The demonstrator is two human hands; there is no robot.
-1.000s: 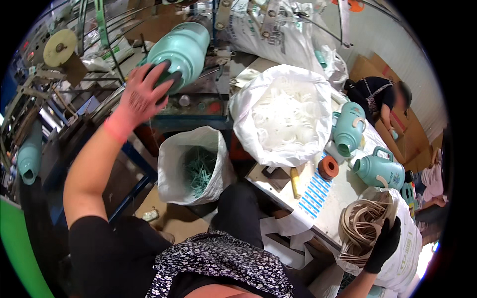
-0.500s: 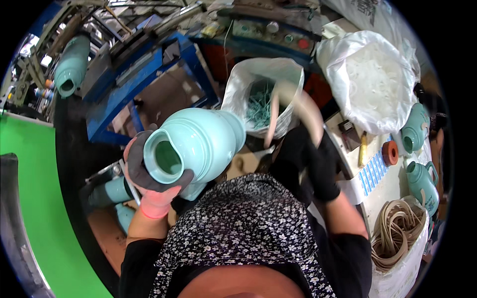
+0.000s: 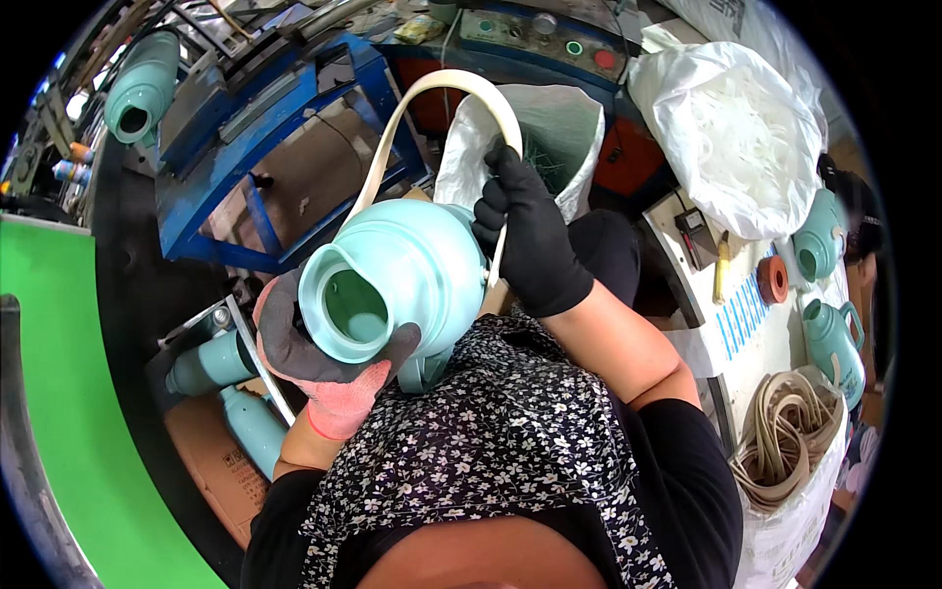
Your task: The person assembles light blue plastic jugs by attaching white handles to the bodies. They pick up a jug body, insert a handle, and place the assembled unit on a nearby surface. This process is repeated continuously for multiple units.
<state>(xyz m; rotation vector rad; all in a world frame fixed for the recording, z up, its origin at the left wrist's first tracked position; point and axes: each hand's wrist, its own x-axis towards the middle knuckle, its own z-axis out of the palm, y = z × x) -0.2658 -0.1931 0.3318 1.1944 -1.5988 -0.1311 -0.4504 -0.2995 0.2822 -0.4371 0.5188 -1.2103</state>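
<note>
A glossy teal vacuum-flask shell (image 3: pixel 417 260) lies tilted in front of my apron, its open spouted mouth toward me. My left hand (image 3: pixel 329 348), in a pink and grey glove, is wrapped round the mouth end. A cream carrying handle (image 3: pixel 446 80) arches above the shell. My right hand (image 3: pixel 530 221), in a black glove, is closed on the handle's right side. The handle's lower right end meets a small knob on the shell's side; its left end goes out of sight behind the shell.
A white sack (image 3: pixel 564 123) of teal scraps stands ahead, beside a blue metal frame (image 3: pixel 250 221). At right are a bag of clear rings (image 3: pixel 746 147), a brown roll (image 3: pixel 773 280) and a sack of cream handles (image 3: pixel 790 437). More teal flasks (image 3: pixel 257 427) lie at left.
My right hand has come up from beside my lap with the cream handle, which now spans the shell. The shell has shifted slightly right in my left hand.
</note>
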